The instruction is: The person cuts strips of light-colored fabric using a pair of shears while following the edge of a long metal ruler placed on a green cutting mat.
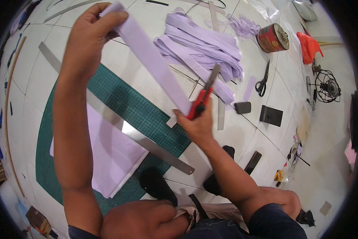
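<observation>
Both clsd: L hand [87,38]–strip [154,59], R [201,126]–cutter [199,104]

Holds the left hand [93,32] well out at the upper left, pinching with thumb [114,19] against bent fingers [94,9]; stretches the left forearm [73,131] nearly straight. Wraps the right hand [199,126] in a closed grip nearer the body, with the right forearm [231,171] slanting from the lower right. Bends both knees [292,201].

Head fisheye cam; faces down at tiled floor [242,137], fairly nr.; rim dark, prob. warped
</observation>
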`<action>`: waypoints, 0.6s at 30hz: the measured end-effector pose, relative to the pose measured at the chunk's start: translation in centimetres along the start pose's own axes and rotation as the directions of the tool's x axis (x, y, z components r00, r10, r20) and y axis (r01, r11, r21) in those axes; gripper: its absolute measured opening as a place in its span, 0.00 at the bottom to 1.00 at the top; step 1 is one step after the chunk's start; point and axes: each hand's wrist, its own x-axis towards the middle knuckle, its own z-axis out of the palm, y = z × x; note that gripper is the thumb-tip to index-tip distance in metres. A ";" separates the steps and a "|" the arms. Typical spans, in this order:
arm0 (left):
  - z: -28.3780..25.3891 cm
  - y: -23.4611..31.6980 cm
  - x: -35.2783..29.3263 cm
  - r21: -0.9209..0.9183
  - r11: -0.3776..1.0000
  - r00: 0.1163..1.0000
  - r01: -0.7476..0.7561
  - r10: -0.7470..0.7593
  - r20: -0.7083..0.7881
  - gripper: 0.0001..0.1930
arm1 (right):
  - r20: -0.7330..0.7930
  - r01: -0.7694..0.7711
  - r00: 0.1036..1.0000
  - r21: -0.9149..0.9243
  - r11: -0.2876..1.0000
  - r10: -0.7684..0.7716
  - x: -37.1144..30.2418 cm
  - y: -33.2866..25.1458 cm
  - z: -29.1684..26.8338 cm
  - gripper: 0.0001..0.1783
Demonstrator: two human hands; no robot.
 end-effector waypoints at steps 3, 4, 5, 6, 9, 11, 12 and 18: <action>5.5 -3.8 1.4 -0.047 0.998 0.996 0.048 -0.045 0.072 0.17 | -0.112 -0.036 0.994 -0.315 0.948 0.001 0.9 3.1 -6.6 0.35; 7.1 -5.7 2.0 -0.015 0.997 0.996 0.076 -0.075 0.055 0.19 | -0.114 -0.066 0.993 -0.374 0.925 0.024 1.3 4.0 -8.2 0.33; 8.2 -7.2 2.8 0.057 0.995 0.995 0.084 -0.087 0.058 0.19 | -0.122 -0.083 0.992 -0.437 0.896 0.033 1.9 4.7 -9.5 0.33; 9.2 -8.5 3.6 0.129 0.988 0.993 0.090 -0.098 0.062 0.19 | -0.130 -0.104 0.990 -0.496 0.862 0.045 2.6 5.4 -10.7 0.32; 13.0 -10.8 5.1 0.336 0.936 0.994 0.101 -0.109 0.006 0.22 | -0.140 -0.098 0.990 -0.614 0.783 0.014 4.4 6.2 -14.2 0.30; 13.4 -12.8 6.0 0.456 0.886 0.997 0.079 -0.077 -0.023 0.25 | -0.090 -0.029 0.995 -0.694 0.719 -0.046 5.6 5.8 -15.4 0.30; 13.5 -13.8 6.0 0.490 0.872 0.998 0.017 0.014 -0.060 0.25 | -0.090 0.051 0.983 -0.709 0.704 -0.162 6.0 5.8 -16.0 0.29; 10.3 -15.5 2.8 0.544 0.831 0.955 -0.119 0.246 -0.168 0.26 | 0.014 0.125 0.987 -0.679 0.724 -0.158 3.6 6.0 -16.2 0.23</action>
